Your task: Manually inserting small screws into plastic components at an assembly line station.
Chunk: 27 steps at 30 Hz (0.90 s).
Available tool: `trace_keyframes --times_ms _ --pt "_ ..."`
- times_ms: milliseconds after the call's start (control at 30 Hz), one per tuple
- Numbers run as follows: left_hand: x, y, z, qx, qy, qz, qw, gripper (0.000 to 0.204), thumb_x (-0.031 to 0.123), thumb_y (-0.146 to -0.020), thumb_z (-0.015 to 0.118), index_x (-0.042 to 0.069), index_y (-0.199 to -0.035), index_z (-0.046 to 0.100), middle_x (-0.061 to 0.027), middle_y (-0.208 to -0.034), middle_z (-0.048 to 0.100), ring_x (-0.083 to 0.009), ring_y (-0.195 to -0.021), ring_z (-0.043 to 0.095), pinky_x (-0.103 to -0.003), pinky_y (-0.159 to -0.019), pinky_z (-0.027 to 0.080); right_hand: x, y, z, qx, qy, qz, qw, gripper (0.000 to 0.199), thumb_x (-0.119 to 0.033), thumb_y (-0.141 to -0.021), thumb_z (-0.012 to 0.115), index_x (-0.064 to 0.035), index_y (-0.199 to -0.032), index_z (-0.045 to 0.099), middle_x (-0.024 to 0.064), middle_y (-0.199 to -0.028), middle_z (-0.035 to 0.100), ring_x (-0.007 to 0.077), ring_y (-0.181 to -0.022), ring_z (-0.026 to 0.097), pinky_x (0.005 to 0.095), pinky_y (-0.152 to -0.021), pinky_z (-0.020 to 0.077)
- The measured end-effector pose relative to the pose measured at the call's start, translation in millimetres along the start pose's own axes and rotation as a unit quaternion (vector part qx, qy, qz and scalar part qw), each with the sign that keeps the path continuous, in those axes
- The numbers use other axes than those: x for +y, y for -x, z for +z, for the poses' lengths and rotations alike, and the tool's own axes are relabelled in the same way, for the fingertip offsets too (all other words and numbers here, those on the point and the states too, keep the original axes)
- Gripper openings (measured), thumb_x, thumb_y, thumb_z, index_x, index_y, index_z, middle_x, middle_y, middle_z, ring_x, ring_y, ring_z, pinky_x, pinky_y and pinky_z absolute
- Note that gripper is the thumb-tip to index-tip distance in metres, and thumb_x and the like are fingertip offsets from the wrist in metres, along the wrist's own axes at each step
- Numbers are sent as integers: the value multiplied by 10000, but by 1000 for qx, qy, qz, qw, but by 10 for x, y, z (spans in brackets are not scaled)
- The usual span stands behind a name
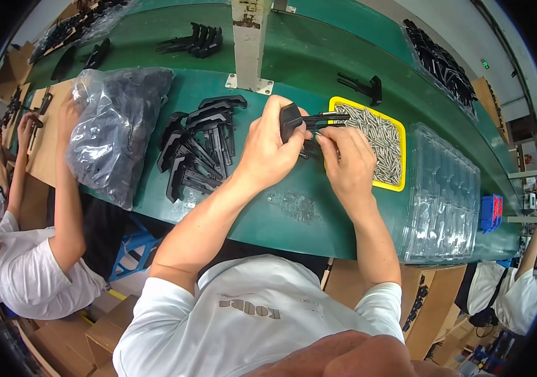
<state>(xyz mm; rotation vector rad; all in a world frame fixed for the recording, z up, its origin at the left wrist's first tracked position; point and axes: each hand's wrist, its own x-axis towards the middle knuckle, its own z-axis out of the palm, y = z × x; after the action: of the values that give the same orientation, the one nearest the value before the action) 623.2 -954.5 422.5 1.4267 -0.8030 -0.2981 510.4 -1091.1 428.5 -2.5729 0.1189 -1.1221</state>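
Head view: the left hand (268,147) grips a black plastic handle-shaped part (293,119) above the green bench (281,213), its long axis pointing right toward the yellow tray of metal pins (384,141). The right hand (347,160), nearer the tray, pinches at its prongs.

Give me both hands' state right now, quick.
Left hand: closed around a black plastic part.
Right hand: fingers pinched at the same part; whether it holds a pin cannot be told.
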Motion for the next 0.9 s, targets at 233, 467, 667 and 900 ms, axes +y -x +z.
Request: trace_keyframes --times_ms 233,467,667,900 --pt "16 14 23 2 -13 3 1000 181 -46 -955 602 10 -1077 481 -123 -986 699 -207 -828 760 -311 -687 599 24 55 64 21 40 -28 999 125 -16 -856 759 -36 -962 695 61 -865 657 214 -729 586 329 -677 506" --pt "47 37 39 -1 -28 27 999 165 -40 -972 597 21 -1020 451 -137 -1028 684 -213 -834 770 -307 -722 612 24 96 27 3 -23 124 992 103 -14 -850 771 -32 -917 695 45 -785 637 180 -657 547 310 -620 477" --pt "-2 -7 14 8 181 -115 977 181 -31 -988 597 36 -984 429 -147 -1054 656 -221 -828 774 -284 -732 616 7 109 45 35 -36 95 994 85 -17 -853 774 -30 -886 697 38 -748 630 164 -618 515 299 -585 454" --pt "42 -19 21 5 125 -99 987 180 -33 -993 593 37 -987 427 -147 -1026 649 -224 -824 772 -273 -730 620 -6 108 52 16 -88 189 978 66 -19 -875 760 -15 -907 703 31 -777 644 139 -636 522 280 -598 454"
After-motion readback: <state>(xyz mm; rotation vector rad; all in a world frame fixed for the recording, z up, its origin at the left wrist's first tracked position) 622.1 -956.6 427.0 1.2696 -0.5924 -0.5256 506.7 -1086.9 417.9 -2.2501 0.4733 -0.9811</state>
